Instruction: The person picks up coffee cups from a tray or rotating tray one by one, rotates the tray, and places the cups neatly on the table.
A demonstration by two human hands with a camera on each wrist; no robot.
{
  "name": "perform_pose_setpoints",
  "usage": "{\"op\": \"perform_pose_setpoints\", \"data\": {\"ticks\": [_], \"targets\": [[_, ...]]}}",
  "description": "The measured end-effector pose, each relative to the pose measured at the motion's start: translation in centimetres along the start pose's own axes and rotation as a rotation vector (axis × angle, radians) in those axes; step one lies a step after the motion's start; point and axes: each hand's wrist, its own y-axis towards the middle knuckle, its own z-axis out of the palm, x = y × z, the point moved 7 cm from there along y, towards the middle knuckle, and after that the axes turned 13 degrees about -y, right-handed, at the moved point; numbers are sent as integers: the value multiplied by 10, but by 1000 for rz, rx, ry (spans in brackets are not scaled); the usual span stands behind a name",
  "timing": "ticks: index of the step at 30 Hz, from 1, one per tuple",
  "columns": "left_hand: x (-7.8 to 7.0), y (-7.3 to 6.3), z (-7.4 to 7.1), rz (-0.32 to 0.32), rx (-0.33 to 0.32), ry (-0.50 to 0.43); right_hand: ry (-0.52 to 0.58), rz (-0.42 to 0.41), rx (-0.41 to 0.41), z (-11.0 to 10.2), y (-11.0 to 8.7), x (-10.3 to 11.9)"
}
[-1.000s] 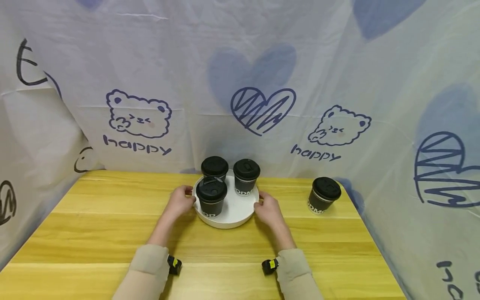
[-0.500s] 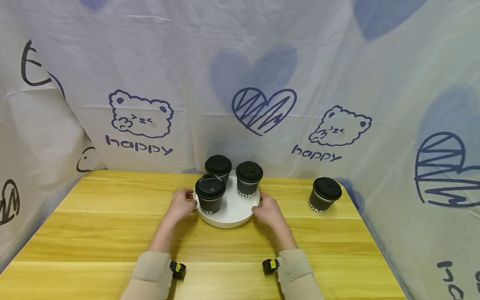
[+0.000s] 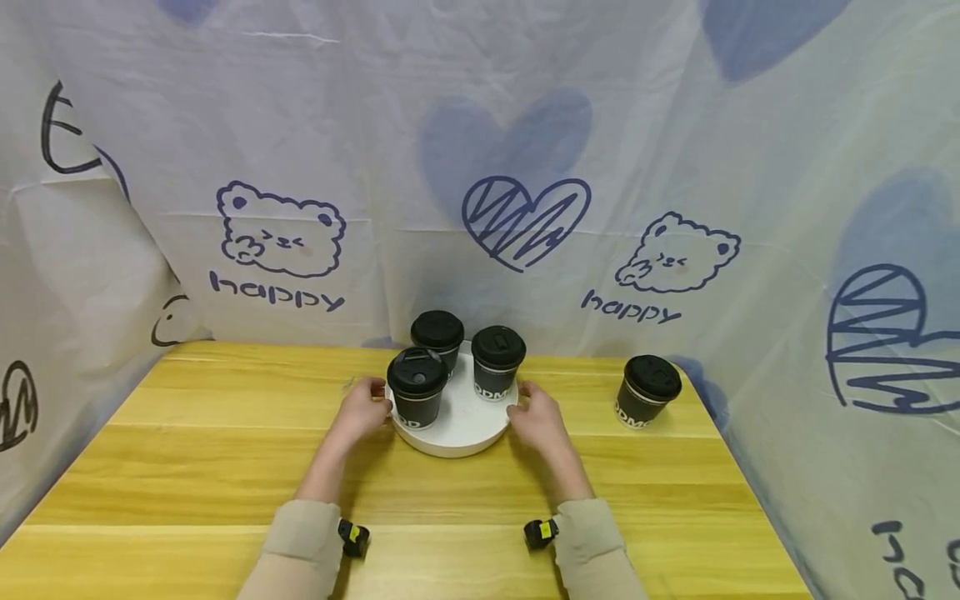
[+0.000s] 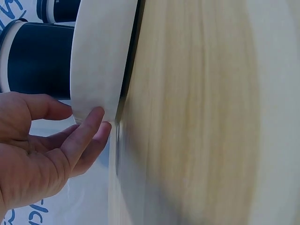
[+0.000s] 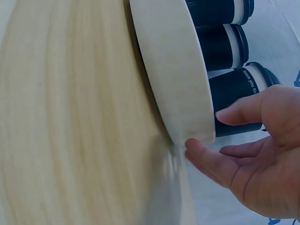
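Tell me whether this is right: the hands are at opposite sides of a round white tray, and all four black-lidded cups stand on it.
Not all four: in the head view, three cups stand on the tray, and the fourth cup stands on the table, right of the tray. The left hand and right hand are indeed at the tray's opposite sides.
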Motion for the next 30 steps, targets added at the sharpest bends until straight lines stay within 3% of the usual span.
{"op": "perform_pose_setpoints", "data": {"ticks": [6, 11, 21, 30], "targets": [[0, 7, -3, 35, -4, 40, 120, -3, -47, 1, 2, -2], [1, 14, -4, 35, 3, 77, 154, -9, -60, 2, 4, -4], [4, 20, -8, 27, -5, 152, 124, -33, -67, 6, 7, -7], [-1, 12, -6, 83, 15, 194, 94, -28, -49, 6, 6, -6]]}}
